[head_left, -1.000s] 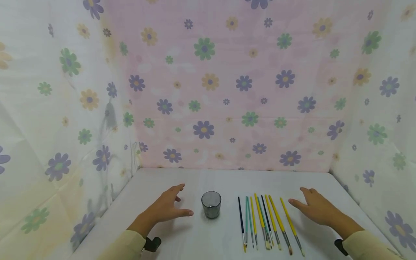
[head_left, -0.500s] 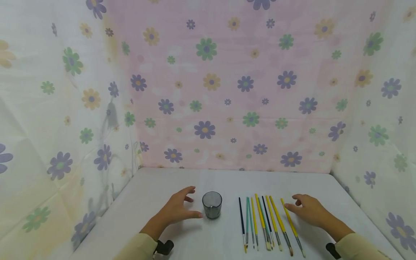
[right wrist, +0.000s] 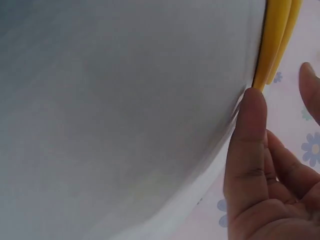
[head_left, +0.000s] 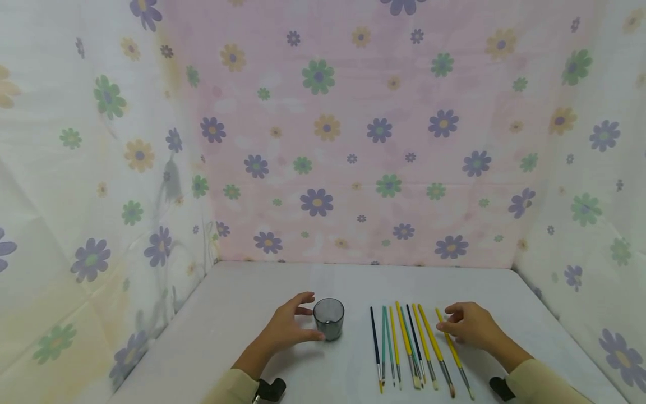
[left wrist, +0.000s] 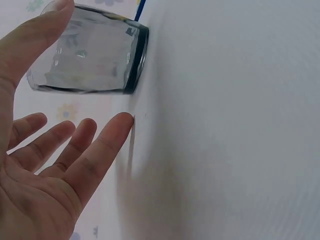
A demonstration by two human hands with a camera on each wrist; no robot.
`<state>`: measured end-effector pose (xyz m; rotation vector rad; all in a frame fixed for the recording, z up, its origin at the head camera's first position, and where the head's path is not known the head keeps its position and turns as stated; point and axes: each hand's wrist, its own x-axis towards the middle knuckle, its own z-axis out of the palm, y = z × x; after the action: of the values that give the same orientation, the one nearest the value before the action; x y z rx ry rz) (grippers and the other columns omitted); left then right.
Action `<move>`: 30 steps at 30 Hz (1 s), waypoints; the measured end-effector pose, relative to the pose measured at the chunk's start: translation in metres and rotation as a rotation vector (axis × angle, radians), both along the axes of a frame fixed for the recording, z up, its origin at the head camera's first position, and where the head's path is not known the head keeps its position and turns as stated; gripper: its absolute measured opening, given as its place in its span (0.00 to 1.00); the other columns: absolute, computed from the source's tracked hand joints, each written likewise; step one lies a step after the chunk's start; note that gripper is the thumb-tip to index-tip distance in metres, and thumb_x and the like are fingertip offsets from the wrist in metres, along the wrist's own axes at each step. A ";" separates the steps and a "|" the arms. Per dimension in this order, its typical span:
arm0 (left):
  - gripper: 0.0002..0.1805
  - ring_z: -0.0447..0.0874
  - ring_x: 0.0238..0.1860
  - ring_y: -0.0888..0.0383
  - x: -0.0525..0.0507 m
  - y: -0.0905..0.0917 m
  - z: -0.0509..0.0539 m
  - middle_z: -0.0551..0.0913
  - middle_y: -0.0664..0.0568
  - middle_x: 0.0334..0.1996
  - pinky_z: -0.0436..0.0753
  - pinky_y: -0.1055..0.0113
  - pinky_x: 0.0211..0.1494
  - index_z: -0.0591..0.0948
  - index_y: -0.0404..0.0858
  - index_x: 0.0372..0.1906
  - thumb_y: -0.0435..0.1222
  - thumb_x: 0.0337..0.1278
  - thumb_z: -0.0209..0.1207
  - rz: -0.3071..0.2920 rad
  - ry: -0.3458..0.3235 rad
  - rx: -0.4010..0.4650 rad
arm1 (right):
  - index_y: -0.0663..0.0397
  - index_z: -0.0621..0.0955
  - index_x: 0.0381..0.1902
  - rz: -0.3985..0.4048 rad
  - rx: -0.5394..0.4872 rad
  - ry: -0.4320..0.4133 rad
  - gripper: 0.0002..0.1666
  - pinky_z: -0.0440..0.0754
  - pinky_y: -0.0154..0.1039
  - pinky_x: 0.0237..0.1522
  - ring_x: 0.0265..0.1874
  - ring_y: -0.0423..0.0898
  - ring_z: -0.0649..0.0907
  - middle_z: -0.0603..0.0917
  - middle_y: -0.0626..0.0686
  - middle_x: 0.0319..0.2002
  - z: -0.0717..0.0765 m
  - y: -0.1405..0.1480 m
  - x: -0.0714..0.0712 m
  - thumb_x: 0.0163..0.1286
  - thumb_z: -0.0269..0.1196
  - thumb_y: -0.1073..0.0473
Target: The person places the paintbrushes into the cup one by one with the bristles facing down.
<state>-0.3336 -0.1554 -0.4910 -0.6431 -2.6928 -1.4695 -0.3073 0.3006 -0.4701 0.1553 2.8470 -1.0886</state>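
Note:
A smoky clear glass [head_left: 329, 321] stands upright on the white table. My left hand [head_left: 289, 328] is just left of it, thumb and fingers spread; in the left wrist view the thumb overlaps the glass [left wrist: 95, 57] and the other fingers are apart from it. Several paintbrushes with black, teal [head_left: 389, 345] and yellow handles lie side by side, bristles toward me. At the rightmost yellow paintbrush [head_left: 457, 359] is my right hand [head_left: 473, 326], its fingers bent over the handle. In the right wrist view one fingertip is at a yellow handle [right wrist: 274, 40], the thumb apart.
The white table [head_left: 252, 280] has a pink flowered cloth [head_left: 348, 224] behind it. Pale flowered cloths hang on the left [head_left: 50, 196] and right. A dark strap piece sits at each sleeve cuff.
My left hand has moved right, up to the glass. My right hand has moved left to the rightmost yellow paintbrush, its fingers bending more. Glass and brushes have not moved.

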 end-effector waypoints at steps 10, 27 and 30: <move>0.55 0.82 0.63 0.47 -0.001 0.013 -0.006 0.77 0.50 0.70 0.80 0.41 0.63 0.69 0.51 0.75 0.52 0.36 0.84 -0.007 -0.007 0.052 | 0.71 0.83 0.49 -0.063 -0.025 -0.050 0.33 0.87 0.38 0.30 0.30 0.45 0.83 0.83 0.56 0.35 -0.002 -0.005 -0.009 0.50 0.83 0.58; 0.43 0.83 0.62 0.48 -0.003 0.013 -0.009 0.82 0.55 0.65 0.80 0.42 0.64 0.76 0.52 0.70 0.51 0.45 0.80 -0.054 -0.035 0.104 | 0.65 0.85 0.51 -0.120 -0.167 -0.156 0.28 0.88 0.41 0.34 0.31 0.47 0.86 0.87 0.59 0.42 0.001 -0.004 -0.016 0.52 0.79 0.61; 0.41 0.83 0.62 0.47 -0.004 0.012 -0.010 0.83 0.56 0.64 0.81 0.42 0.63 0.76 0.54 0.69 0.51 0.46 0.80 -0.054 -0.046 0.115 | 0.66 0.84 0.53 -0.129 -0.219 -0.151 0.28 0.89 0.42 0.35 0.32 0.47 0.86 0.86 0.60 0.44 0.002 -0.005 -0.016 0.55 0.77 0.62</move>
<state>-0.3373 -0.1429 -0.5008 -0.6890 -2.6195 -1.6576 -0.3235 0.2954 -0.4677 0.3918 2.5943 -1.3416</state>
